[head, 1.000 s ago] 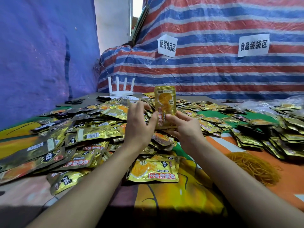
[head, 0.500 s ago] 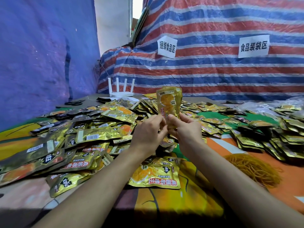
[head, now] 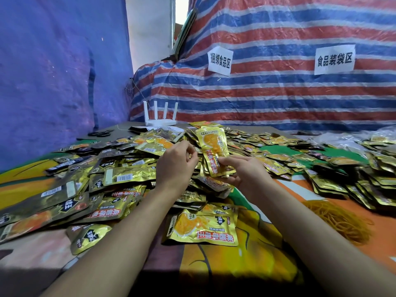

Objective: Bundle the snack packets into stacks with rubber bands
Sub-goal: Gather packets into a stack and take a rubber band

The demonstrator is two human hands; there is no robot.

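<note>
Left hand (head: 177, 162) has pulled away; right hand (head: 240, 170) grips packet stack (head: 214, 151).

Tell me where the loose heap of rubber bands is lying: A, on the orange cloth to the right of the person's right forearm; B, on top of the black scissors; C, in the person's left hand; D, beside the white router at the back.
A: the yellow heap of rubber bands lies on the orange cloth, just right of the right forearm.
</note>
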